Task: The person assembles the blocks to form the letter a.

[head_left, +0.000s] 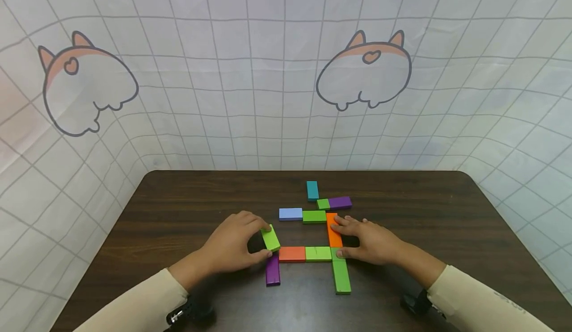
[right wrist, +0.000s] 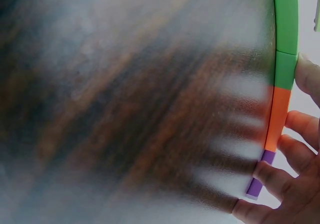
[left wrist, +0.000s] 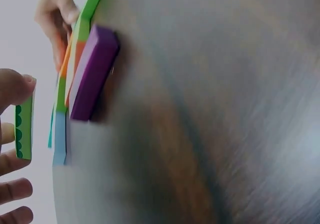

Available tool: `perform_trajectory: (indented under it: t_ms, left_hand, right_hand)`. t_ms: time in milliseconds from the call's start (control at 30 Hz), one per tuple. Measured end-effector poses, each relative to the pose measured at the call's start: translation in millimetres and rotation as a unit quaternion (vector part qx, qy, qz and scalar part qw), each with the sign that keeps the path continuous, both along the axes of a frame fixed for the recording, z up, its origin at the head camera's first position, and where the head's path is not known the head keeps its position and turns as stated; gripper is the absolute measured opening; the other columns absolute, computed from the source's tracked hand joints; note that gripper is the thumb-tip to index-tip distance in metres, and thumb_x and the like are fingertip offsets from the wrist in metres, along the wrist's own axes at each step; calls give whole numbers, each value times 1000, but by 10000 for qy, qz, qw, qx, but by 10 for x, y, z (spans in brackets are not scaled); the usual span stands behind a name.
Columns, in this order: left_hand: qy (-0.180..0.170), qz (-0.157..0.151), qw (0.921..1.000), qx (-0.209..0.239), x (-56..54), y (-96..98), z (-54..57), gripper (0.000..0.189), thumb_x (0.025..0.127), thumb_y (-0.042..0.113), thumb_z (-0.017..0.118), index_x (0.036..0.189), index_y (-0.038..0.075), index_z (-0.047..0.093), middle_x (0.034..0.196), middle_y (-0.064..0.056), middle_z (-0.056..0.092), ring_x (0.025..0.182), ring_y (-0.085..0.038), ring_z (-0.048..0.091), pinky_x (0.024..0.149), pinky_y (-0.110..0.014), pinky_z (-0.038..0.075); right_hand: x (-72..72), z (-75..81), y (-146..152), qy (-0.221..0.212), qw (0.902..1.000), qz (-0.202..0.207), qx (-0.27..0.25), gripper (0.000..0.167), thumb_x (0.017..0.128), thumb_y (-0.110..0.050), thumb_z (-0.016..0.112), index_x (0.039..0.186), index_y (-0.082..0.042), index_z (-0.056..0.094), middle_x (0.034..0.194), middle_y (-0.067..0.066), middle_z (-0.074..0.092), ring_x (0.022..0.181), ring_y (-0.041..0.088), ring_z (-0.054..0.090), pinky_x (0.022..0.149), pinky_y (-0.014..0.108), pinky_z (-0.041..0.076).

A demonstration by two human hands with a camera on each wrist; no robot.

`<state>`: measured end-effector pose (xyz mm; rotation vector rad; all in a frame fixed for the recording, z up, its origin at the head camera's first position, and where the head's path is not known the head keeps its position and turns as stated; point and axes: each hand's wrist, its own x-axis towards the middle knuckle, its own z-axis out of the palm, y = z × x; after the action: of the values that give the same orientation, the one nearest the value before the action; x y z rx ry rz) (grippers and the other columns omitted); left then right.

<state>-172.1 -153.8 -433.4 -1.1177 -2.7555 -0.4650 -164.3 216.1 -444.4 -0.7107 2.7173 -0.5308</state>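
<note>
A lime-green block [head_left: 270,238] is raised and slanted at left, while at right an orange block [right wrist: 278,118] lies with its near end touching a small green block [right wrist: 285,70].

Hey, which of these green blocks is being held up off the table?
The lime-green block pinched in the left hand's fingers, seen just above the nearer purple block in the head view. The other green blocks lie on the table.

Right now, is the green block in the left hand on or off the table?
Off: the left hand pinches the green block, which the left wrist view shows apart from the table.
</note>
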Motion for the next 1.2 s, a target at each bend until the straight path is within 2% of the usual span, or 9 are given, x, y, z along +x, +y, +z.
perform_trajectory:
  t_ms: [233,400,600,867,1200]
  left_hand:
    - [-91,-165,9997,131,195,50,6,44,81,50,83,112,23,70,113,10,66,117,-17,56,103,-50,45]
    - [-96,-244,9995,158,299,60,-8,44,79,53,84,109,24,69,109,12,65,113,-14,55,100,-44,46]
    - [2,-429,9988,250,401,53,-61,41,78,52,85,104,26,67,105,15,63,110,-11,55,96,-40,47]
    - [-205,-564,9976,351,521,46,-138,43,80,61,80,103,28,65,105,18,60,107,-7,52,93,-38,47]
    - [-408,-794,9956,280,648,46,-185,43,84,65,74,102,27,64,107,19,59,110,-9,52,99,-43,45]
  right_hand:
    - [6,-11,19,-23,10000,-41,-8,76,92,-60,67,152,-16,51,162,4,36,149,30,33,115,62,26]
    - [16,-10,25,-20,10000,-44,-20,75,93,-59,67,153,-16,51,162,4,36,149,31,33,115,62,27]
    - [14,-15,29,-24,10000,-45,-13,76,92,-61,67,153,-17,51,162,3,36,149,30,33,115,62,26]
    - [1,-24,21,-15,10000,-2,-19,76,93,-61,66,153,-17,50,163,3,35,149,30,33,115,61,26]
    - [2,-15,24,14,10000,12,-14,76,93,-60,66,153,-16,51,162,4,36,149,30,33,115,62,26]
